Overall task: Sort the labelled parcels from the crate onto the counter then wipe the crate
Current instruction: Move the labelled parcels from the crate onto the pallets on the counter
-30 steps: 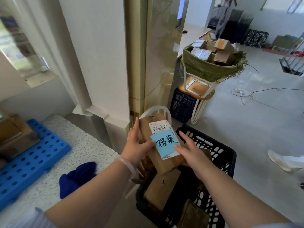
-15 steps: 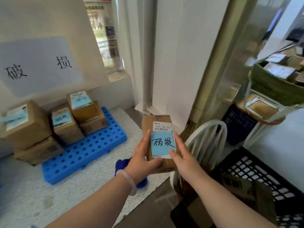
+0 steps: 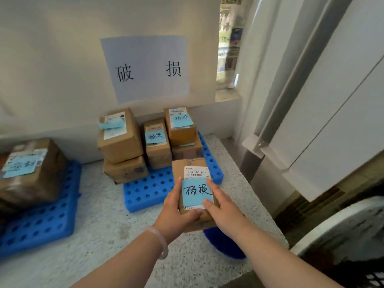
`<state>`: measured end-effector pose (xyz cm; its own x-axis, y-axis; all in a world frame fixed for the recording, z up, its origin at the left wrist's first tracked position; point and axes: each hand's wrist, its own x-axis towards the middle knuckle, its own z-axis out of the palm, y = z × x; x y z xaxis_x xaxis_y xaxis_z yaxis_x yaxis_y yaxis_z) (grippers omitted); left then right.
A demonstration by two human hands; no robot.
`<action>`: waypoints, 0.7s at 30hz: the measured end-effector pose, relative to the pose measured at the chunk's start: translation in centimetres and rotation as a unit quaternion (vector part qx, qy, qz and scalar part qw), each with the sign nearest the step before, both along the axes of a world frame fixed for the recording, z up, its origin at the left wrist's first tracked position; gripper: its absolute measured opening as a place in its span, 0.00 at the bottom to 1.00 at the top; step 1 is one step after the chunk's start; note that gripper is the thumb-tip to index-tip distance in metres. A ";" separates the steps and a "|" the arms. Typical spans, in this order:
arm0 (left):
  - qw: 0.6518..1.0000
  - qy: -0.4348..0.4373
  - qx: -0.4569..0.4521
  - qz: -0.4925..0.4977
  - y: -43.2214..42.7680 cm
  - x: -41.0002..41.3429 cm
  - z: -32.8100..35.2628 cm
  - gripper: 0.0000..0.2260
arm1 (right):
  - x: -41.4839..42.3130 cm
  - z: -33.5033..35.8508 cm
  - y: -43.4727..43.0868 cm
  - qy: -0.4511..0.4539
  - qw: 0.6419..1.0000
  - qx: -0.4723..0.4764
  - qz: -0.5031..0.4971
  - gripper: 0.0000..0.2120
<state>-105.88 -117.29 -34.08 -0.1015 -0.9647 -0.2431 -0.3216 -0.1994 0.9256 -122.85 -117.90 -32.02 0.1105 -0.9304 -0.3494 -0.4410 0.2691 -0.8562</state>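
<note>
**Figure.** Sorting step, head view, read from nine o'clock round to four.

At nine o'clock a left pallet (image 3: 41, 225) carries one taped box (image 3: 27, 173). Its blue slip is too blurred for us to read, so we take it for a separate class.

At twelve o'clock a sign (image 3: 145, 69) on the wall marks the bay below it. There a stack (image 3: 149, 140) of boxes is crowded to the back of the pallet (image 3: 145, 192), which leaves bare holes at the front.

At centre, both hands hold the parcel (image 3: 180, 165) in the air, above the counter (image 3: 104, 225) and just off the pallet's front edge.
- The left hand (image 3: 176, 217) clasps its left side, thumb laid along that edge.
- The right hand (image 3: 224, 213) pinches the right side, forefinger along the edge of the note (image 3: 196, 192).
- The fingers stay on the edges, so the writing can be read. We see that it repeats the sign's two characters.

We judge the parcel is bound for the bare front row.

At five o'clock, under the right wrist, a blue cloth (image 3: 224, 244) lies on the counter, presumably kept for the wiping.

At four o'clock the crate (image 3: 372, 277) shows only as a dark, blurred corner, and we cannot tell what is in it.
</note>
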 end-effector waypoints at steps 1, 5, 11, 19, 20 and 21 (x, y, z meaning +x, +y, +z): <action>1.000 0.002 0.004 0.010 -0.2 1.2 -0.8 0.47 | 1.3 -0.7 -0.6 0.002 1.000 0.006 0.008 0.27; 0.999 0.000 0.024 0.035 -0.6 4.9 -3.2 0.45 | 4.9 -3.0 -2.0 0.010 0.999 0.021 0.040 0.28; 0.995 0.022 0.085 0.045 -2.3 10.0 -4.9 0.46 | 9.4 -4.8 -3.9 0.027 0.996 0.057 0.069 0.29; 0.988 0.049 0.144 0.009 -5.5 14.3 -5.7 0.42 | 11.7 -6.6 -7.0 0.026 0.992 0.119 0.042 0.36; 0.988 0.039 0.152 0.006 -5.9 14.8 -5.8 0.42 | 12.0 -6.9 -7.3 0.025 0.990 0.128 0.043 0.37; 0.987 0.032 0.159 0.006 -6.2 15.4 -5.7 0.41 | 12.3 -7.2 -7.5 0.023 0.989 0.135 0.048 0.38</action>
<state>-90.50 -123.53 -39.82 -0.1155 -0.8423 -0.5265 -0.2599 -0.4860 0.8344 -110.55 -125.37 -39.20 0.1728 -0.7881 -0.5908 -0.5122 0.4405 -0.7373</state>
